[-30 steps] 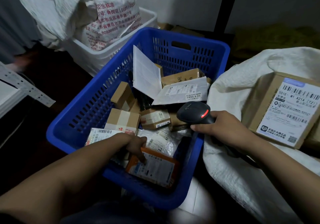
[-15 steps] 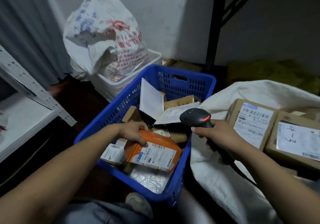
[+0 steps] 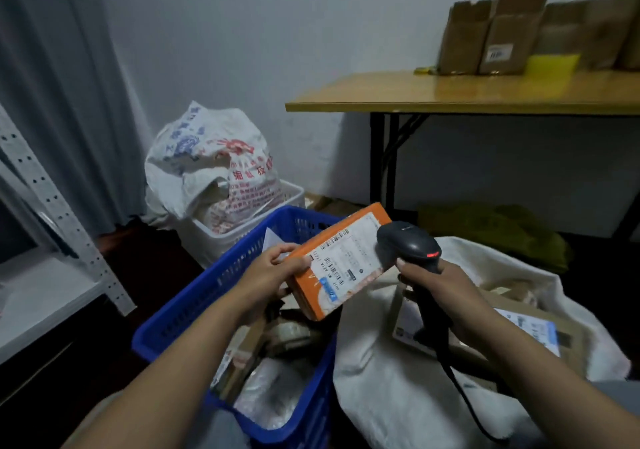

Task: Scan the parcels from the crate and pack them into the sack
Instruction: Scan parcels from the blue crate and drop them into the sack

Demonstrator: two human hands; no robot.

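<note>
Head-camera view looked down over both forearms. The left hand (image 3: 273,272) gripped an orange parcel (image 3: 341,261) by its near-left end, thumb on top beside the white shipping label, fingers curled underneath. The parcel was lifted above the blue crate (image 3: 194,306), tilted so that its far-right end rose toward the scanner (image 3: 408,244). The right hand (image 3: 438,287) was clenched around the scanner's handle, with the black head pointed left, touching or just over the right edge of the label; I could not tell which. A red light glowed on the scanner's side, and its cable (image 3: 464,400) trailed down toward the near edge.

More parcels, brown boxes and clear-wrapped packets, lay piled in the crate below. To the right of the crate, touching it, sat the white sack (image 3: 388,389), its mouth open, with labelled cardboard boxes (image 3: 530,334) inside. Beyond the crate, at the far left, a printed white bag (image 3: 207,164) stood in a white basket (image 3: 249,230). A wooden table (image 3: 450,96) at the far right carried upright cardboard boxes. A white metal shelf (image 3: 45,285) ran along the left.
</note>
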